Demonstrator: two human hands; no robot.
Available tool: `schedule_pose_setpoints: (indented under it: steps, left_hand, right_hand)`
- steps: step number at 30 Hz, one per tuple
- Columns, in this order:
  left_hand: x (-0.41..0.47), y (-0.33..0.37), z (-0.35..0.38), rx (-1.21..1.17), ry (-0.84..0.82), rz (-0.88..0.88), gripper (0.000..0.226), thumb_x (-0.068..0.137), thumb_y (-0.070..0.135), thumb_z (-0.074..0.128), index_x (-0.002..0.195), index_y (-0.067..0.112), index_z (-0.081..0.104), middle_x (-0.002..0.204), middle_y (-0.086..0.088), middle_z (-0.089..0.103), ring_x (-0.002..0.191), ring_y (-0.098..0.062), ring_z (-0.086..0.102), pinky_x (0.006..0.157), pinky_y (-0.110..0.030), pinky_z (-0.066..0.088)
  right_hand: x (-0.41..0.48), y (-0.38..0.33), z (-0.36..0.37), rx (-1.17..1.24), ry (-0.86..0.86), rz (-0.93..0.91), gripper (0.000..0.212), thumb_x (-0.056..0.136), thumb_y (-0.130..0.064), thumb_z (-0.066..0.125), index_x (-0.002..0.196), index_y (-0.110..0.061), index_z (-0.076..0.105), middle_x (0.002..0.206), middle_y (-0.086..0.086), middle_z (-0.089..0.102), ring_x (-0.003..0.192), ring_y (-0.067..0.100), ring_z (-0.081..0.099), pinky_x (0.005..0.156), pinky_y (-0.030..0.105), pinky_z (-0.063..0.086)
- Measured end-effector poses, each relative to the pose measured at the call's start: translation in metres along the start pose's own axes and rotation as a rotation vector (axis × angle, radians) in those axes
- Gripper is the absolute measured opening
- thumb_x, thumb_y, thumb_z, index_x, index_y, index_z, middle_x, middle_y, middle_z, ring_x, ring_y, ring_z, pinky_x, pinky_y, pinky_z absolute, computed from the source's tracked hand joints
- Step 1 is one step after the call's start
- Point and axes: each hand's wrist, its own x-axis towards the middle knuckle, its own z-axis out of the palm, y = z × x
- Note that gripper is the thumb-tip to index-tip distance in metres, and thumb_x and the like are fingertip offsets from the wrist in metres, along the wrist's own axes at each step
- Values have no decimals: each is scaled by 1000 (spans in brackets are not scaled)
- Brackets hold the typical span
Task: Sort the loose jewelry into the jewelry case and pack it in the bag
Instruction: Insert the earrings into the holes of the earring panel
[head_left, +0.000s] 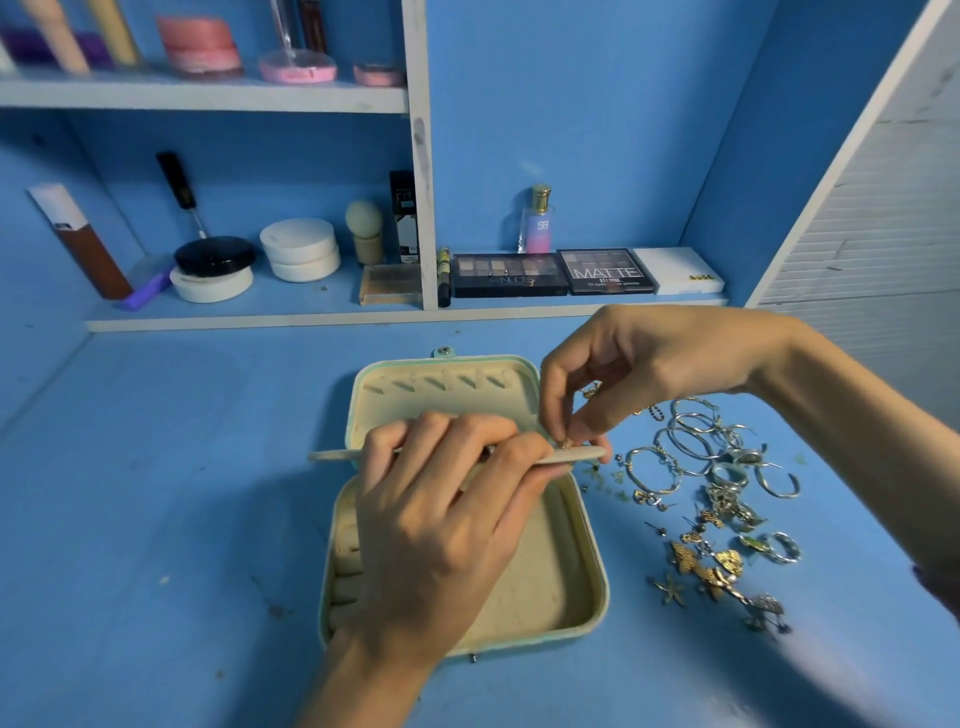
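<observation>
An open rectangular jewelry case with cream lining and a mint-green rim (582, 530) is seen lying on the blue painted surface (156, 493), its lid folded back away from the camera. Above the middle of the case, a thin cream insert panel (332, 456) is held level by the left hand (441, 525), whose grip is closed on it with the fingers curled over its top edge. At the panel's right end, a small gold earring (566, 443) is pinched by the right hand (639, 374), its thumb and fingertips closed on the piece right against the panel. Just to the right of the case, a loose scatter of silver hoops, rings and gold earrings (717, 499) is spread over the surface. Behind the case, eyeshadow palettes (556, 273) are laid flat on a low shelf.
</observation>
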Motion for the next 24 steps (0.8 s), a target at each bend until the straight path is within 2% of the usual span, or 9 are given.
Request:
schedule_pose_setpoints:
  steps: [5,10,14,20,24]
  left_hand:
    - [0,0,0,-4,-4,-4,21,89,38,69,80,20,74,76,6,65,69,-17,53,70,-30,30]
    - [-1,0,0,-1,0,2,17,87,36,71,80,20,73,77,6,65,71,-17,52,72,-30,30]
    - [-3,0,0,15,-2,18,15,87,33,72,79,20,72,77,6,65,68,-18,52,72,-31,31]
    - [1,0,0,-2,-9,-10,18,88,36,71,79,20,73,77,6,65,70,-17,51,73,-30,30]
    - [7,-2,1,-3,-23,-35,20,88,37,71,80,18,72,78,5,65,70,-20,56,73,-31,30]
  right_hand:
    - [6,-8,-3,-68,-75,35,25,81,18,56,78,-6,65,74,12,63,63,17,62,67,19,47]
    - [6,-10,1,-130,-59,52,19,79,15,57,77,-2,65,67,-1,61,62,11,55,65,9,42]
    - [2,-6,5,-151,5,48,12,80,8,59,78,-2,66,67,-4,61,62,12,55,64,5,40]
    - [-9,8,13,26,118,-60,9,86,0,63,87,-7,68,75,-2,66,66,19,60,68,17,46]
    - [-17,22,24,271,372,-100,16,87,2,60,101,-5,63,80,8,65,70,18,60,68,25,51]
